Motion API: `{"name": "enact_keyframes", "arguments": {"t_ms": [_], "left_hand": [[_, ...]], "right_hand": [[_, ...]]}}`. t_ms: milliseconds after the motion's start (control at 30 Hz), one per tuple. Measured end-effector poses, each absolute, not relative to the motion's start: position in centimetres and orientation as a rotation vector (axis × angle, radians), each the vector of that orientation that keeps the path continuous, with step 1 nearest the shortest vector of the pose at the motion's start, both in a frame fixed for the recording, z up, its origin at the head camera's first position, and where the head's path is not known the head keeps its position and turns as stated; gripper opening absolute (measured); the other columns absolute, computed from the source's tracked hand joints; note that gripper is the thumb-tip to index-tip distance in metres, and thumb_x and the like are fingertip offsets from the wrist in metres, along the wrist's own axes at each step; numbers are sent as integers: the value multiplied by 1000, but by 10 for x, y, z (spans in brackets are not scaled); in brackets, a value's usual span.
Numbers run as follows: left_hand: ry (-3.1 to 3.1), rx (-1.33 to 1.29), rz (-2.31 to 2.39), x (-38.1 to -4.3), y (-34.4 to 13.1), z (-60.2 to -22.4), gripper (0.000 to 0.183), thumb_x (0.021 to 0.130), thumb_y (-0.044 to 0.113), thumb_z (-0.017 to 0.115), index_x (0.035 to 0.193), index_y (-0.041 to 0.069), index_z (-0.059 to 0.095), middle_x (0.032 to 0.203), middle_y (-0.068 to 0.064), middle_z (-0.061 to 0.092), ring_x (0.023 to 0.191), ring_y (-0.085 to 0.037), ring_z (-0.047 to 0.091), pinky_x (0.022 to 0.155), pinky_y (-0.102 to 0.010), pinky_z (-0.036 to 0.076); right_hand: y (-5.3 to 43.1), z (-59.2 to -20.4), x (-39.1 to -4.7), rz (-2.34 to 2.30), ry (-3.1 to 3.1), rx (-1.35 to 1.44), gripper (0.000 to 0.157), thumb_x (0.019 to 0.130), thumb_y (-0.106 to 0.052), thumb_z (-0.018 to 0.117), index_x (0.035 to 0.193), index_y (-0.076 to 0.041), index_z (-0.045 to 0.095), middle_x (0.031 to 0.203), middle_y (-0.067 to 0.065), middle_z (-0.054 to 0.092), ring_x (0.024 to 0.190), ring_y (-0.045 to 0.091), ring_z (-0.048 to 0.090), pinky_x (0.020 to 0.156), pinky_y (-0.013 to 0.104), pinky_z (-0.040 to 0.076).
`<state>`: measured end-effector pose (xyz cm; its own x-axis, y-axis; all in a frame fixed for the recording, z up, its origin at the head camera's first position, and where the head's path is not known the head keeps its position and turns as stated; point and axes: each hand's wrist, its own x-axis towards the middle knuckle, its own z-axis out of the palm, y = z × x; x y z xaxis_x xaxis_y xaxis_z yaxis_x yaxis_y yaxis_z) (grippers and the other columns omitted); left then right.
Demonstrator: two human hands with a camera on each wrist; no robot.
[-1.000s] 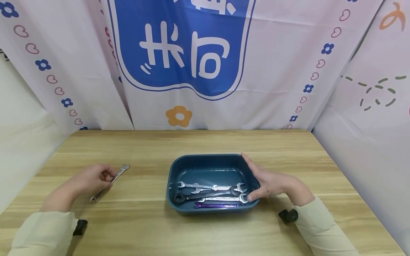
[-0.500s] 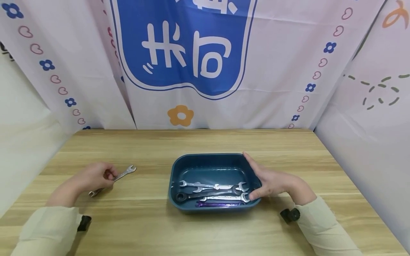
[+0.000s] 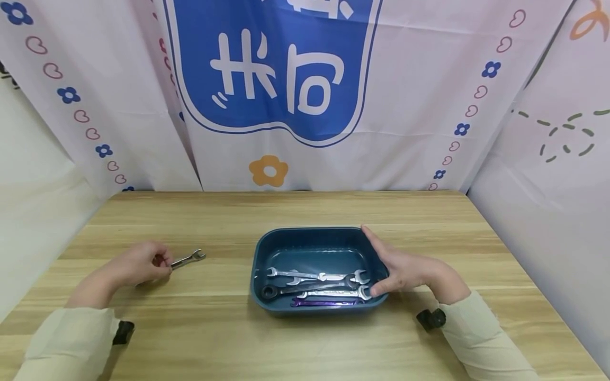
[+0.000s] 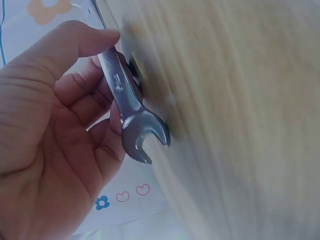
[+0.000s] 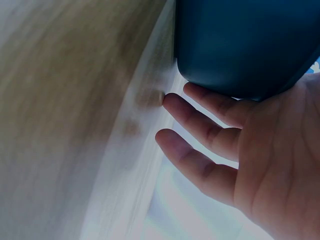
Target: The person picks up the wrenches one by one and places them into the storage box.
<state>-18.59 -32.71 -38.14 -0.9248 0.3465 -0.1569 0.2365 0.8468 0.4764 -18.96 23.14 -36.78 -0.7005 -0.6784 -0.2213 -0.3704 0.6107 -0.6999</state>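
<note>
On the left of the tabletop, my left hand [image 3: 142, 263] pinches a silver combination wrench [image 3: 190, 259] between thumb and fingers. One open-ended jaw points right in the head view. In the left wrist view, the wrench [image 4: 120, 87] crosses the fingertips, close to the wood. My right hand [image 3: 405, 270] rests at the right end of a dark teal bin [image 3: 312, 311], thumb over the rim, index finger along the far corner. In the right wrist view, the other fingers [image 5: 200, 167] are spread and fairly straight beside the bin wall. Inside lie several wrenches, including a black ratcheting wrench [image 3: 305, 288] and a purple one [image 3: 326, 303].
The wood table [image 3: 229, 338] ends at a back edge against a hanging cloth [image 3: 405, 148] with a blue emblem. White cloth sides stand to the left and right. Small black devices [image 3: 431, 319] are strapped at both wrists.
In my left fingers the wrench has turned, its far end swinging to the right and lying flatter in the head view. The right hand and bin stay in place.
</note>
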Motion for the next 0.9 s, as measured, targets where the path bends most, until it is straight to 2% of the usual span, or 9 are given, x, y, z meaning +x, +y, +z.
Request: {"name": "enact_keyframes", "arguments": {"t_ms": [200, 433, 900], "left_hand": [[2780, 486, 681, -185, -329, -382, 5, 87, 7, 71, 85, 7, 66, 79, 2, 62, 69, -3, 49, 57, -22, 45], [2808, 531, 679, -185, -329, -384, 4, 87, 10, 72, 85, 10, 69, 81, 4, 65, 70, 0, 52, 60, -22, 47], [2819, 574, 715, -187, -326, -378, 4, 87, 9, 72, 86, 6, 69, 79, 4, 65, 71, 1, 53, 62, -22, 49]], "right_hand": [[231, -368, -190, -878, 2363, -838, 136, 78, -41, 83, 155, -13, -25, 164, 20, -20, 152, 43, -6, 121, 61, 9], [232, -371, -191, -868, 2376, -865, 136, 78, -46, 82, 155, -11, -24, 164, 23, -18, 152, 46, -4, 120, 62, 12], [233, -370, -191, -862, 2379, -860, 137, 77, -50, 81, 155, -11, -24, 164, 23, -18, 152, 47, -3, 120, 63, 13]]}}
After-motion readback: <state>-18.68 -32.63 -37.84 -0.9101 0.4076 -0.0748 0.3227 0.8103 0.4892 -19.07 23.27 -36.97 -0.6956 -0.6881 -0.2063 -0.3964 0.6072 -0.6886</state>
